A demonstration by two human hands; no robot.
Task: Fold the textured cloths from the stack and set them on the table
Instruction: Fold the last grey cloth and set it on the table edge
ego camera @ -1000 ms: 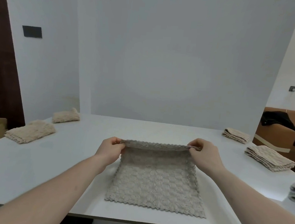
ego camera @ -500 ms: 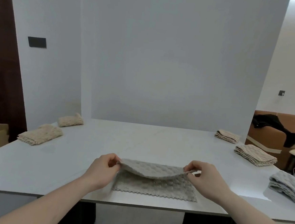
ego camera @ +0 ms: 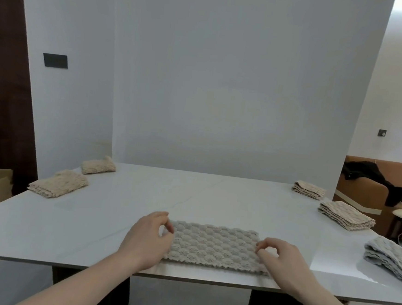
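- The bumpy cloth point(ego camera: 214, 246) lies flat on the white surface point(ego camera: 191, 199), close to the near edge, right in front of me. It looks folded in half, a long strip now, so it is easy to fold once more.
- My left hand point(ego camera: 146, 238) sits on the left end of the cloth. My fingers are curled, and the tips seem to pinch the top corner, so the layers stay lined up.
- My right hand point(ego camera: 277, 255) sits on the right end. Its fingers are curled too and seem to nip the edge there. I hold both ends so the cloth does not slide or open.
- Two fluffy tan piles point(ego camera: 58, 184) sit far off on the left side, out of my way.
- Folded tan piles point(ego camera: 345, 215) and a grey pile point(ego camera: 390, 258) sit along the right side. I cannot tell which pile is the one to take from.
- I think the next step is to bring one end over to the other. The cloth is soft and thick, so the edges may slip apart if I let go too soon.
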